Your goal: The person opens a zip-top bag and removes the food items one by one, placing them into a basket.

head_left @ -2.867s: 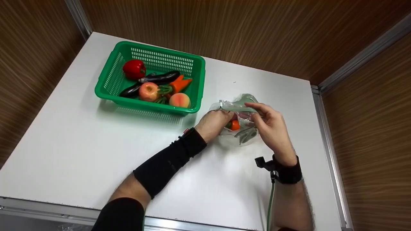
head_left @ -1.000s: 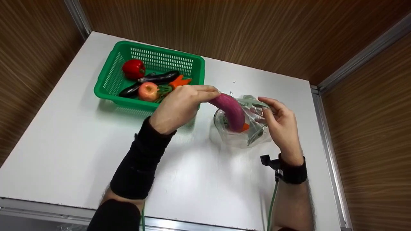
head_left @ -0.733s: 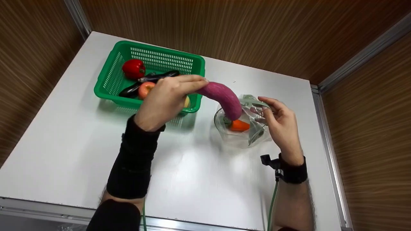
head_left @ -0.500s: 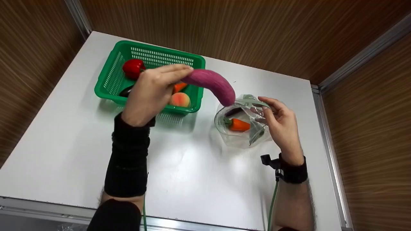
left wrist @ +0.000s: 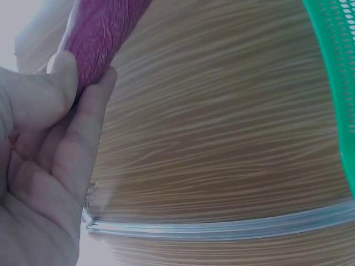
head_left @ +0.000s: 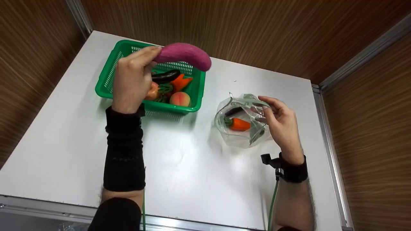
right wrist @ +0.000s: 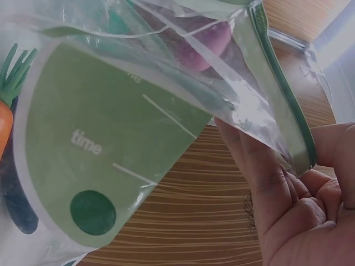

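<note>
My left hand pinches one end of a curved magenta sweet potato between thumb and fingertips, above the back part of the green basket. The left wrist view shows the wrinkled skin of the sweet potato in those fingers. On the right, my right hand pinches the rim of a clear zip bag, whose mouth is spread. Inside the bag lie an orange carrot with a green top and a dark eggplant. In the right wrist view, green printed panels cover part of the bag.
The basket holds a dark eggplant, orange carrots, a peach and an apple, partly behind my left hand. Wood-grain panels wall the white table. A green cable hangs from my right wrist.
My left hand, earlier inside the bag, has drawn the sweet potato out and carried it left and back over the basket. My right hand shifted slightly right and keeps hold of the bag.
</note>
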### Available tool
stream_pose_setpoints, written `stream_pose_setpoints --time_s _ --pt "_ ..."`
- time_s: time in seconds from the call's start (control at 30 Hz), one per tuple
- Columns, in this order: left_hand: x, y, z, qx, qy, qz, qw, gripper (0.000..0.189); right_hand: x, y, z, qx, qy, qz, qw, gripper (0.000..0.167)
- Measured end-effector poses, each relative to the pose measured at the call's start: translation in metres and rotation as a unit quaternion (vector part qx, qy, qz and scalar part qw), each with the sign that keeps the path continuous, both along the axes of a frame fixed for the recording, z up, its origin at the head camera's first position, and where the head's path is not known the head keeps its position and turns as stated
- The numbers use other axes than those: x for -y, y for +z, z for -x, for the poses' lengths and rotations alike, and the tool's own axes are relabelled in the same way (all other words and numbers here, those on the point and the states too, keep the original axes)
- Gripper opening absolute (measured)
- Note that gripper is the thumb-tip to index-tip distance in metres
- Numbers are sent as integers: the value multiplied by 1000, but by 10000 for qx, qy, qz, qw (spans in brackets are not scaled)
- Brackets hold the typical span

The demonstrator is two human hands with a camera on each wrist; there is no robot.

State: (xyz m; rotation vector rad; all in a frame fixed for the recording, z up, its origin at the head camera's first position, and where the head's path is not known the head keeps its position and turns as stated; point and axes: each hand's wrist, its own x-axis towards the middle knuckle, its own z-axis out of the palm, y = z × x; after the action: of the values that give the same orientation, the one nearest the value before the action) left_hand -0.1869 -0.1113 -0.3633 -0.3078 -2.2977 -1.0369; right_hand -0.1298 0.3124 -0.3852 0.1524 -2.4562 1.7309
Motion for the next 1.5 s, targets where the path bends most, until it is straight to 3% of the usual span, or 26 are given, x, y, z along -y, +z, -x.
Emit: stream_pose_setpoints --time_s 0.2,0.43,0.8,1.1,1.2,1.3,1.5 --pt "3 -10 14 527 315 34 9981 40 0 -2 0 -49 45 -62 10000 38" --pt "5 -23 27 1186 448 185 9918 41 0 -1 0 26 55 -1 10000 38" --pt "5 -39 39 1703 729 418 9818 36 0 -2 0 18 58 -131 9999 37" --pt "2 -47 42 2672 344 822 9595 34 0 -2 -1 75 82 -49 9999 38" --pt "-2 -52 44 2853 223 1003 9529 33 0 -2 -1 68 88 -27 9999 38" --pt "-5 -57 46 2867 149 1186 9505 29 0 -3 -1 62 87 -38 9999 37" --pt "-6 -62 47 2631 78 1414 9543 28 0 -2 -1 60 94 -115 9999 37"
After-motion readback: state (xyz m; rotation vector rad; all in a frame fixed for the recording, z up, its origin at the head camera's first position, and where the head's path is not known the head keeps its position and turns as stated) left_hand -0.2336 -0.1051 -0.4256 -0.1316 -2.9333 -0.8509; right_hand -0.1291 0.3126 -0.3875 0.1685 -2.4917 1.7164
